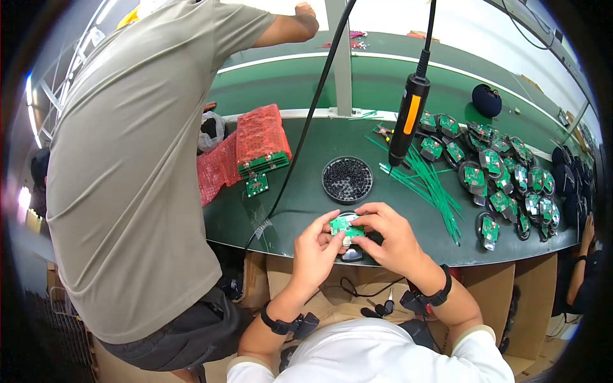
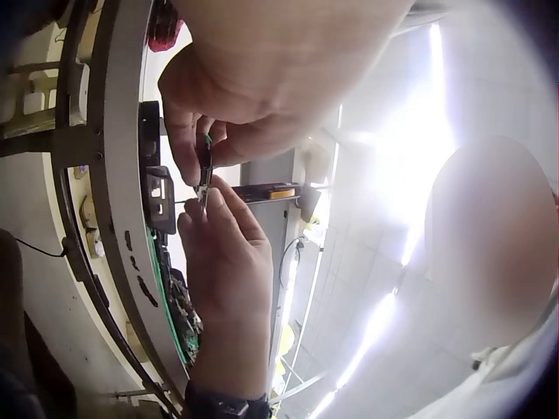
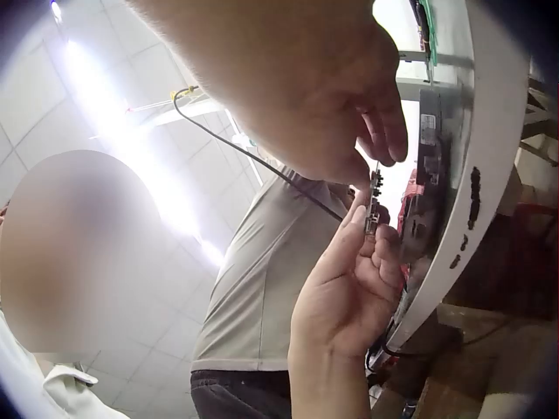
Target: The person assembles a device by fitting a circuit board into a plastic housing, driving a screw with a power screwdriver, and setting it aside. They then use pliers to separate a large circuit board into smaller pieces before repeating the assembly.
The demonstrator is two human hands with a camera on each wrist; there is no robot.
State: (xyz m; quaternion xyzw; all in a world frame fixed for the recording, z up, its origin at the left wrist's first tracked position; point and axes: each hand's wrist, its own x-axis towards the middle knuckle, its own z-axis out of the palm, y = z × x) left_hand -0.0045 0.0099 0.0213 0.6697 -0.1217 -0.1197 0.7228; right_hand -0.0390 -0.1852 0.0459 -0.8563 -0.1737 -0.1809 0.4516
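A small green circuit board point(image 1: 347, 230) is held between both hands at the front edge of the table, edge-on in the right wrist view. My left hand point(image 1: 314, 250) pinches its left side between thumb and fingers. From the other side my right hand point(image 1: 394, 237) grips it, thumb at the lower edge and fingers at the upper. Beneath the board lies a black housing point(image 1: 352, 256), mostly hidden by hands and board; in the left wrist view the black housing point(image 2: 160, 199) is apart from the board.
A round dish point(image 1: 347, 159) of small black pieces stands ahead. Above it hangs an electric screwdriver point(image 1: 409, 118). Green strips point(image 1: 437, 185) and many housings with boards point(image 1: 491, 163) lie right. Left are stacked boards in red bubble wrap point(image 1: 260, 137) and a standing person point(image 1: 134, 172).
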